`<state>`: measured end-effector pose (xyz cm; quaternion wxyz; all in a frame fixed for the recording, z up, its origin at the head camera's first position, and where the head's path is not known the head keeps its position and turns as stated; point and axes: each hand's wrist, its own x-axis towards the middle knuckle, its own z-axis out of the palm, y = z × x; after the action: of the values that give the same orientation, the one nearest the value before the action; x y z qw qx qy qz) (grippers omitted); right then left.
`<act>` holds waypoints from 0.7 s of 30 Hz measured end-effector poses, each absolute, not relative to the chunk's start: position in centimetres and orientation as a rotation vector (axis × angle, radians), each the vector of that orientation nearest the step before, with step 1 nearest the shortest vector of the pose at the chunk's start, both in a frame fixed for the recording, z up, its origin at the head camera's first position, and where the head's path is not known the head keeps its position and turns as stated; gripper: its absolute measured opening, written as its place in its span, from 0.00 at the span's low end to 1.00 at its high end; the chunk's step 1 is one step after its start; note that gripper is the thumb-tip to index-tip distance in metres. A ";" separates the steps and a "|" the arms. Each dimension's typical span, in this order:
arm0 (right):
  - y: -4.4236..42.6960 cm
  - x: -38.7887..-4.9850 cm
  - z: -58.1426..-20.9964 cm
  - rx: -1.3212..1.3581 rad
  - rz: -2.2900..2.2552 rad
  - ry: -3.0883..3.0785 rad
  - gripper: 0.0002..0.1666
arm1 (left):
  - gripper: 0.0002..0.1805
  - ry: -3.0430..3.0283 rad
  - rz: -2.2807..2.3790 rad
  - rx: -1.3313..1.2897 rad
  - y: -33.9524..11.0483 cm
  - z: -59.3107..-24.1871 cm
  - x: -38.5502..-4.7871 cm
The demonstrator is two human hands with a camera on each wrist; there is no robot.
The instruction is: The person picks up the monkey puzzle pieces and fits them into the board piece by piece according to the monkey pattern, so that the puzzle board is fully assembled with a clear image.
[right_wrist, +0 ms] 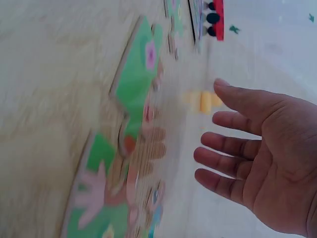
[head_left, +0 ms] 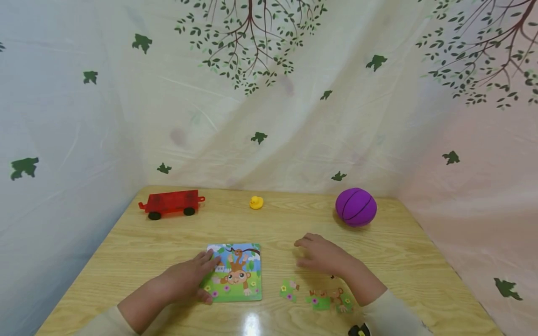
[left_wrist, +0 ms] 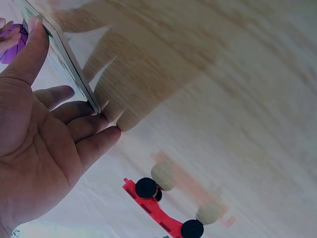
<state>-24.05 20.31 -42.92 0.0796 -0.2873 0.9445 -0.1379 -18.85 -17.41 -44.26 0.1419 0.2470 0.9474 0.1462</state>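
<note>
A square monkey picture board (head_left: pixel 237 275) lies flat on the table. The left hand (head_left: pixel 185 280) rests on its left edge, fingers spread over the top and thumb near the lower corner; in the left wrist view the hand (left_wrist: pixel 54 124) touches the board's edge (left_wrist: pixel 74 69). Loose puzzle pieces lie right of the board: one green piece (head_left: pixel 288 290) and several by the right forearm (head_left: pixel 321 302). Above the table, beyond those pieces, the right hand (head_left: pixel 321 254) holds nothing, its fingers relaxed. In the right wrist view, that hand (right_wrist: pixel 267 153) is beside green pieces (right_wrist: pixel 138 69).
Along the back of the table stand a red wagon (head_left: pixel 173 202), a small yellow duck (head_left: pixel 256 202) and a purple ball (head_left: pixel 356 207). A dark object (head_left: pixel 359 330) is at the front edge near the right sleeve. A leaf-patterned cloth (head_left: pixel 235 116) hangs behind.
</note>
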 end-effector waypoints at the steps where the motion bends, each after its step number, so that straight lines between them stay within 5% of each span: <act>1: 20.9 -24.0 -42.9 -0.835 -0.412 2.832 0.29 | 0.54 2.731 0.422 0.717 -17.4 -44.3 -18.9; 10: 25.3 -23.4 -42.8 -0.492 -0.377 2.817 0.34 | 0.53 2.733 0.405 0.740 -17.6 -44.5 -19.0; 21: 26.8 -23.3 -43.5 -0.428 -0.392 2.782 0.16 | 0.52 2.733 0.385 0.729 -17.5 -44.3 -19.0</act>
<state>-23.29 26.82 -43.49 0.1495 -0.1490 0.9679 -0.1364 -18.99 -17.52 -44.32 0.1430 0.2527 0.9476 0.1334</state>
